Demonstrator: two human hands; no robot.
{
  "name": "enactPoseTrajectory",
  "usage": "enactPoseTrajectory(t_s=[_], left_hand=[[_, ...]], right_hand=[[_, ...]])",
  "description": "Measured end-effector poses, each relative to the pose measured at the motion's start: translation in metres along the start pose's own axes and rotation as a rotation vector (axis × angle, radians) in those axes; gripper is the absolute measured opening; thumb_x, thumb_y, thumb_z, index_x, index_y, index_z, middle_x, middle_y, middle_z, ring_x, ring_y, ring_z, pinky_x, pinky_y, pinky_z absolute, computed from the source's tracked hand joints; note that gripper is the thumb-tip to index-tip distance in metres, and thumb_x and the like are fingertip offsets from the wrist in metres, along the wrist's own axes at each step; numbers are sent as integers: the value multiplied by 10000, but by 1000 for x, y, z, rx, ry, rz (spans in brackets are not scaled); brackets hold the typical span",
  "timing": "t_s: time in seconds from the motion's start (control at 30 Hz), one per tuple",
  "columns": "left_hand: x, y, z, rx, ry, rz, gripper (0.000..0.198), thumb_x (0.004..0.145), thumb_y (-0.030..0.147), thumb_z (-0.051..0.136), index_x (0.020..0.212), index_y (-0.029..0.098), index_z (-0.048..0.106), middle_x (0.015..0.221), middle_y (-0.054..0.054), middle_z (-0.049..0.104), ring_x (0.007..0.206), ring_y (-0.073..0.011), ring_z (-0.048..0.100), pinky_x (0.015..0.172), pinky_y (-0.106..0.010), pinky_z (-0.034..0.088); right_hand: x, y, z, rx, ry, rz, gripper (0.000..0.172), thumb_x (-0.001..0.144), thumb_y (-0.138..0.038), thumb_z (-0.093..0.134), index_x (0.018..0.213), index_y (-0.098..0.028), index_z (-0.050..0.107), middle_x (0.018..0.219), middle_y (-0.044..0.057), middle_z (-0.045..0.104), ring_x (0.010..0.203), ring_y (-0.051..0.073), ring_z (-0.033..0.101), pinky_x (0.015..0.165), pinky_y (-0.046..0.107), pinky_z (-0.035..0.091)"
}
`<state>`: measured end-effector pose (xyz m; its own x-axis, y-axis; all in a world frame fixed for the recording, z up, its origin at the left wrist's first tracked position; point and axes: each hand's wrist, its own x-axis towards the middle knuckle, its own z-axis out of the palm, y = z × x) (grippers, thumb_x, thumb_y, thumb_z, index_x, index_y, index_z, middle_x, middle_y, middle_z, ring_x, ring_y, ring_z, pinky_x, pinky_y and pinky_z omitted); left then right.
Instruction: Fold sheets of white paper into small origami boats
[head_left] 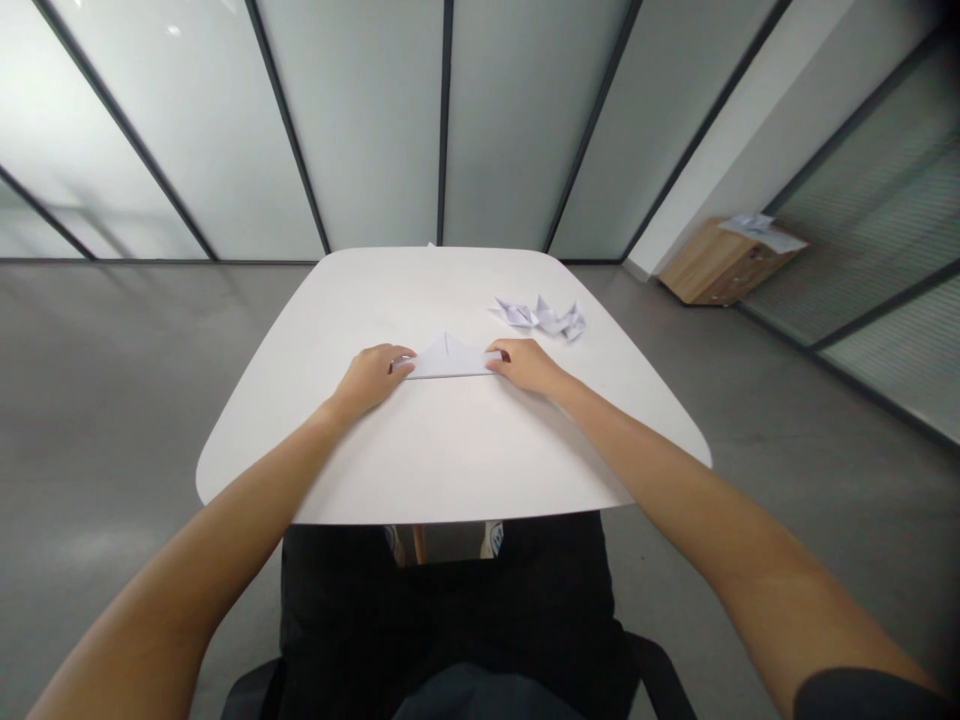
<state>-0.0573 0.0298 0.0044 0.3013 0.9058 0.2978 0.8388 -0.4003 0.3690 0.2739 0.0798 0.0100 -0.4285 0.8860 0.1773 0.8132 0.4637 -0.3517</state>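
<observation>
A folded sheet of white paper (450, 360) lies on the table in front of me, with a low peak in the middle of its far side and a straight edge facing me. My left hand (377, 373) pinches its left end between thumb and fingers. At the right end, my right hand (523, 364) grips the paper in the same way. Just beyond my right hand sit several folded white paper figures (544, 317) with pointed tips, close together.
The white table (450, 450) has rounded corners, and its near edge is just above my lap. Frosted glass panels (375, 120) stand behind it. On the floor at the right is a wooden cabinet (724, 265) with papers on top.
</observation>
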Motion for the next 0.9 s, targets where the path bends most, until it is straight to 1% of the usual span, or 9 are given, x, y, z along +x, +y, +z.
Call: enactPoseTrajectory(t_s=[0.17,0.27,0.37,0.47,0.53,0.6,0.67,0.8,0.9], left_hand=[[1,1,1,24,-10,12,327,1017,377,561,1248,239,748,1150,-71,746,994,-230,688,964,-353,511],[0,1,3,40,-22,29,319,1032,367,549,1260,245,737,1173,-72,720,1034,-234,682,975,-358,513],[-1,4,5,101,-11,56,338,1050,341,539,1332,248,699,1225,-84,685,1089,-245,660,1004,-375,509],[-3,12,3,252,44,140,394,1057,304,539,1438,311,637,1327,-99,627,1145,-274,609,1021,-431,491],[-4,18,0,351,52,251,449,1064,245,512,1481,390,593,1392,-92,591,1163,-282,577,1012,-456,477],[-4,23,-2,419,15,378,483,1069,196,478,1479,431,581,1418,-80,579,1170,-277,560,1001,-453,467],[-3,25,-2,455,-34,466,468,1069,182,475,1456,415,595,1387,-79,599,1162,-267,554,983,-427,467],[2,20,-1,474,-109,519,466,1057,147,478,1461,352,586,1254,-82,656,1073,-231,572,920,-360,478],[4,19,0,493,-152,524,502,1047,113,460,1483,339,562,1227,-79,659,1022,-211,582,880,-328,483]], right_hand=[[1,4,5,8,8,-13,232,923,-279,725,1130,-204,796,925,38,773,804,179,641,756,271,414],[0,4,6,19,16,-19,231,928,-268,720,1138,-202,791,918,39,761,798,180,632,763,278,415],[-1,4,7,24,23,-25,251,929,-257,721,1167,-197,776,926,43,739,803,182,623,784,286,428],[-1,4,9,21,32,-21,308,924,-248,733,1227,-199,749,961,52,708,834,190,623,828,299,453],[-2,4,11,25,45,-20,348,920,-236,738,1266,-207,730,1012,64,683,882,199,632,878,315,473],[-2,5,13,39,64,-11,379,917,-229,741,1295,-221,712,1081,76,651,922,205,641,929,335,489],[-3,6,16,57,81,6,414,917,-231,746,1327,-237,690,1149,83,616,937,202,649,965,350,501],[-4,8,20,66,77,21,444,929,-236,742,1365,-248,659,1208,85,574,970,200,656,1013,366,500],[-4,6,18,58,76,23,421,943,-239,729,1359,-248,660,1204,81,580,983,200,659,1018,367,499]])
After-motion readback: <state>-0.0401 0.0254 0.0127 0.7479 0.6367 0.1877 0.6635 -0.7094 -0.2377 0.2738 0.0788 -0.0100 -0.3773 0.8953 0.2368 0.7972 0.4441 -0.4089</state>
